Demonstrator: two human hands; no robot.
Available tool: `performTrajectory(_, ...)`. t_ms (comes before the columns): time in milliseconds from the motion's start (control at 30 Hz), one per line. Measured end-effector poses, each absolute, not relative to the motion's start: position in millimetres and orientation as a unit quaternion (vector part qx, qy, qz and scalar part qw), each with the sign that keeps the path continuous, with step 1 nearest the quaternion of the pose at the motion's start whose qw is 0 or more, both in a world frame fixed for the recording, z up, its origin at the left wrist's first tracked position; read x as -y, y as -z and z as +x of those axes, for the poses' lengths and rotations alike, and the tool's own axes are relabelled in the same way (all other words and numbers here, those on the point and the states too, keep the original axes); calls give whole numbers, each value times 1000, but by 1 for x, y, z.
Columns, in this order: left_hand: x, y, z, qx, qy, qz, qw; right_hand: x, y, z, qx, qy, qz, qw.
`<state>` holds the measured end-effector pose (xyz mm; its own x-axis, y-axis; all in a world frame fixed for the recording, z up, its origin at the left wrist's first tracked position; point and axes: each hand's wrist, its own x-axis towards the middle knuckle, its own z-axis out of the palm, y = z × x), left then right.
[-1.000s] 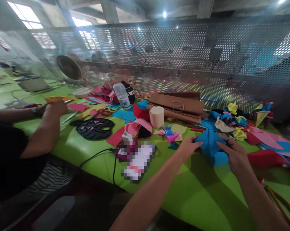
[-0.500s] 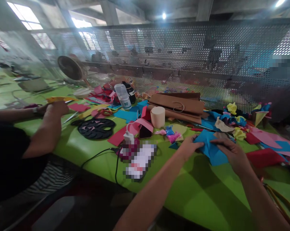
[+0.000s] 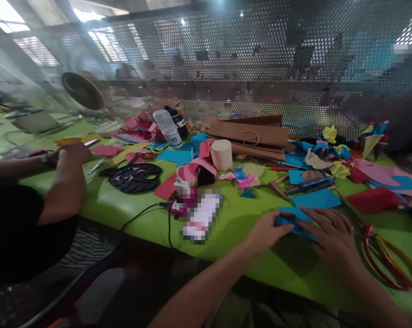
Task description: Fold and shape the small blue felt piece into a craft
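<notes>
Blue paper piece (image 3: pixel 295 226): folded, now flat on the green surface (image 3: pixel 247 273) near its front edge, between both hands. 1 s ago it was held up off the surface w/ a point raised; since then brought down and toward the person, pressed flat. Reads as a crease being set, i.e. mid-fold, not finished.

Left hand (image 3: pixel 265 230): fingers closed on the piece's left end, pinching/pressing it down.
Right hand (image 3: pixel 331 234): fingers spread, palm down, flattening the piece's right part.

Adjacent items:
- 2nd blue sheet (image 3: pixel 317 199), flat, just behind the hands, apart from them.
- Red sheet (image 3: pixel 375 199), right of that.
- Red-and-yellow loop handles (image 3: pixel 387 262), right of right hand; what they belong to is out of view.
- Pens/markers (image 3: pixel 310 183), behind blue sheet.

Containers:
- Brown paper bags (image 3: pixel 250 136), lying flat, stacked, cord handle showing; contents not visible, look empty-flat.
- Beige cylinder cup (image 3: pixel 222 155), upright; inside not visible.
- Clear bottle (image 3: pixel 167 127), tilted against a dark object; contents unclear.

Other:
- Black cut-out disc (image 3: pixel 135 176), left-centre.
- Charger w/ black cable (image 3: pixel 147 212).
- Crumpled coloured scraps (image 3: pixel 331 155), rear right.
- Co-worker's arm (image 3: pixel 64 182), far left, hands at yellow paper; separate from the person's own.
- Perforated metal screen (image 3: pixel 226 59) behind.
</notes>
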<state>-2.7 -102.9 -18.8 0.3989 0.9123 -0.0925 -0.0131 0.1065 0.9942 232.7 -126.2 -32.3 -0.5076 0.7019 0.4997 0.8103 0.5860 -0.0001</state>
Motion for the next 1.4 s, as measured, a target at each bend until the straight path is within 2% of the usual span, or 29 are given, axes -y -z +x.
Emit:
performTrajectory(67,116,15,-15,-411,-315,621,589,129,42,237,867,96,-436,221)
performTrajectory(233,136,7,-40,-475,-157,821,276,138,57,246,884,3,-411,225)
performTrajectory(300,139,10,-43,-450,-152,853,216,143,59,247,878,-27,-420,226)
performTrajectory(467,139,19,-41,-389,-186,872,229,148,58,249,853,-125,-448,239)
performTrajectory(733,136,13,-19,-535,-212,782,241,142,43,238,774,-225,-519,285)
performTrajectory(1133,131,18,-5,-602,-187,743,226,149,43,223,682,-199,-645,281)
performTrajectory(1400,134,27,-2,-615,-239,722,210,157,52,232,808,-129,-525,236)
